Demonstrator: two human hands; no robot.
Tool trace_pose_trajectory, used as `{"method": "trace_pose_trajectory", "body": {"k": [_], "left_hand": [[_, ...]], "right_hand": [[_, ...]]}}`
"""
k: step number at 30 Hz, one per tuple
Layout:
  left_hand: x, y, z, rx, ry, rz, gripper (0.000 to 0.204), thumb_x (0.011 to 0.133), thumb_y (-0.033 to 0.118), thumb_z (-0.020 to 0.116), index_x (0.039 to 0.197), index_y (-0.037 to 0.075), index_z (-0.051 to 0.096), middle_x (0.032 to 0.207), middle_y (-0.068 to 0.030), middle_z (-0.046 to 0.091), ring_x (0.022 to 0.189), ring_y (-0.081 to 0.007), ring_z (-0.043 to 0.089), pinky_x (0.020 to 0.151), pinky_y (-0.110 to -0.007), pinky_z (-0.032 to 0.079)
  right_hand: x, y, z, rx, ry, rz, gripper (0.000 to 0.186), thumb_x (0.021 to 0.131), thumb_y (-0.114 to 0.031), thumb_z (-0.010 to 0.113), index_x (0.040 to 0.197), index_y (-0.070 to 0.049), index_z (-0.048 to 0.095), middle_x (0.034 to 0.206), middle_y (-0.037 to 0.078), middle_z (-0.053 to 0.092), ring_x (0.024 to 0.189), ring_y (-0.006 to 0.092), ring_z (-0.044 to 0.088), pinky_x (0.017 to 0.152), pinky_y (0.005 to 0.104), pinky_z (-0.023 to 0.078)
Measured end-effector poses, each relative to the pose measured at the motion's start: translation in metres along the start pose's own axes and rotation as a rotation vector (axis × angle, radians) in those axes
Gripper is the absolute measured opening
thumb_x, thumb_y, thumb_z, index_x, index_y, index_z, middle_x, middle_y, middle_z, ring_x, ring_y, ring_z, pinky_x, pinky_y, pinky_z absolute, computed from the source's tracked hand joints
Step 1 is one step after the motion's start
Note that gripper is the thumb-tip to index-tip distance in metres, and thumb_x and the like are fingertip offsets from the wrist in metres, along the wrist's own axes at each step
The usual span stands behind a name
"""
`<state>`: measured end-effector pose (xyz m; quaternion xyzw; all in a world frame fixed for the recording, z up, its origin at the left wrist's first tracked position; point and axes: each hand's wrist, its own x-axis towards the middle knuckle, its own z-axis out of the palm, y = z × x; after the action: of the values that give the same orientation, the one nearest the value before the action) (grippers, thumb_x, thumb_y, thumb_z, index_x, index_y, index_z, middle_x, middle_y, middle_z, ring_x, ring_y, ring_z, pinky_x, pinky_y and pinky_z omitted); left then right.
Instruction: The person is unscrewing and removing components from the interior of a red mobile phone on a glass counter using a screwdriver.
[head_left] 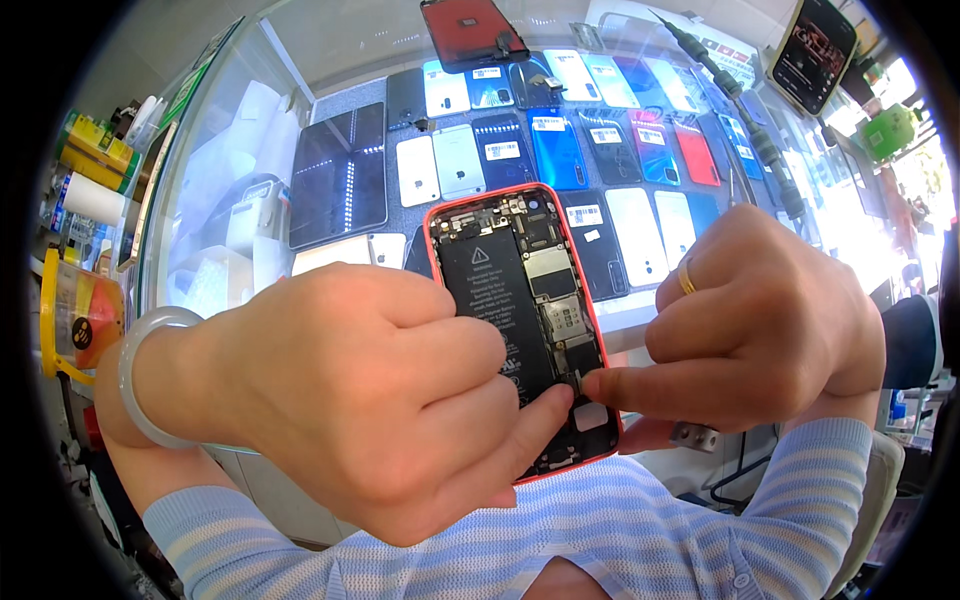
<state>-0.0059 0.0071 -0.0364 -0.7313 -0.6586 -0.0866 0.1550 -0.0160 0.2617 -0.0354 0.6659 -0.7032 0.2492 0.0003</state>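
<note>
A red-framed phone (545,262) is opened up, showing its dark battery and circuit boards. My left hand (380,400) is curled around its left side, one fingertip pressed on the lower inside beside the battery. My right hand (750,330), wearing a gold ring, is curled at the phone's right side. One of its fingertips touches small parts near that fingertip of my left hand, and another finger lies at the edge below. A small metal piece (695,437) shows under my right hand; I cannot tell what it is.
Rows of phones (562,150) and a dark tablet (330,175) lie in a glass display counter (205,150). A red-backed part (455,30) lies beyond. A phone (810,55) on a jointed arm (700,55) stands at upper right. Yellow containers (95,150) crowd the left edge.
</note>
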Motion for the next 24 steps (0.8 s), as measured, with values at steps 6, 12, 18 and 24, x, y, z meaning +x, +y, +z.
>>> {"method": "trace_pose_trajectory", "body": {"k": [6, 12, 18, 24], "left_hand": [[-0.001, 0.000, 0.003, 0.003, 0.000, -0.013, 0.037, 0.085, 0.039, 0.065, 0.094, 0.004, 0.073, 0.055, 0.0078, 0.034, 0.046, -0.0060, 0.036, 0.038, -0.022, 0.022], [-0.001, -0.004, -0.001, 0.000, -0.009, -0.063, 0.045, 0.081, 0.044, 0.065, 0.097, 0.003, 0.073, 0.056, 0.0065, 0.033, 0.046, -0.0065, 0.036, 0.038, -0.022, 0.024], [-0.003, -0.007, 0.001, -0.044, -0.045, -0.187, 0.064, 0.077, 0.056, 0.066, 0.105, -0.001, 0.070, 0.056, 0.0048, 0.032, 0.046, -0.0079, 0.036, 0.037, -0.023, 0.029], [-0.003, -0.007, 0.000, -0.151, -0.060, -0.265, 0.071, 0.076, 0.061, 0.066, 0.108, -0.002, 0.068, 0.057, 0.0042, 0.034, 0.045, -0.0087, 0.039, 0.037, -0.023, 0.031]], "right_hand": [[0.001, 0.006, -0.002, -0.022, -0.003, -0.087, 0.027, 0.074, -0.020, 0.082, 0.088, 0.001, 0.072, 0.053, -0.004, 0.040, 0.037, 0.0061, 0.042, 0.032, 0.0240, 0.023], [0.000, 0.013, -0.001, -0.116, 0.055, -0.101, 0.028, 0.072, -0.021, 0.083, 0.086, 0.001, 0.072, 0.051, -0.005, 0.037, 0.036, 0.0055, 0.039, 0.033, 0.0236, 0.023], [0.005, 0.000, -0.001, -0.191, 0.025, -0.088, 0.025, 0.072, -0.018, 0.081, 0.081, 0.001, 0.070, 0.052, -0.006, 0.038, 0.040, 0.0049, 0.041, 0.034, 0.0216, 0.024], [0.006, 0.003, 0.002, -0.236, 0.072, -0.101, 0.026, 0.072, -0.020, 0.081, 0.082, 0.000, 0.069, 0.053, -0.006, 0.037, 0.042, 0.0050, 0.043, 0.034, 0.0209, 0.025]]}}
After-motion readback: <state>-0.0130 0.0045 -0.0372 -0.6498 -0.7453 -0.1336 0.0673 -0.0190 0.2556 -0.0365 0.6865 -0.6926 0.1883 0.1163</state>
